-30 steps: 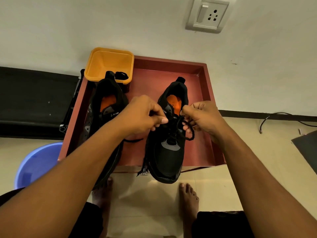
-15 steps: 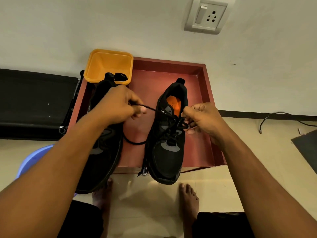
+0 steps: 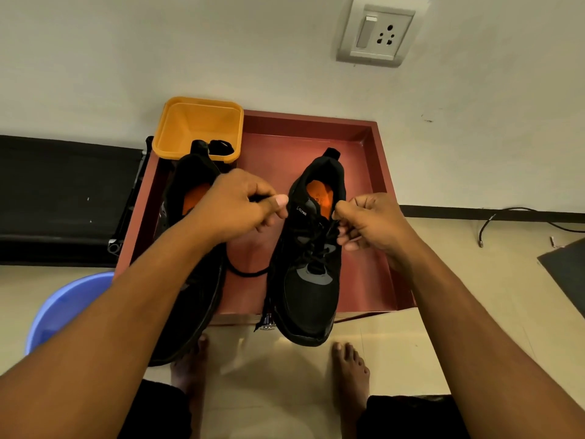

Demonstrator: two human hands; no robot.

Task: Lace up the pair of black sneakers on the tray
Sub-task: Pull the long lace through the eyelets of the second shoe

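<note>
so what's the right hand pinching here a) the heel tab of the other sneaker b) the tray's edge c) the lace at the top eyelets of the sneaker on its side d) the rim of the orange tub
c: the right hand pinches the black lace by the upper eyelets of the sneaker on that side, well clear of the orange tub and the tray rim.

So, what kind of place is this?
Most likely a room in a home: a painted wall with a switch-and-socket plate, a tiled floor with the person's bare feet on it, and a blue plastic tub beside the red tray.
</note>
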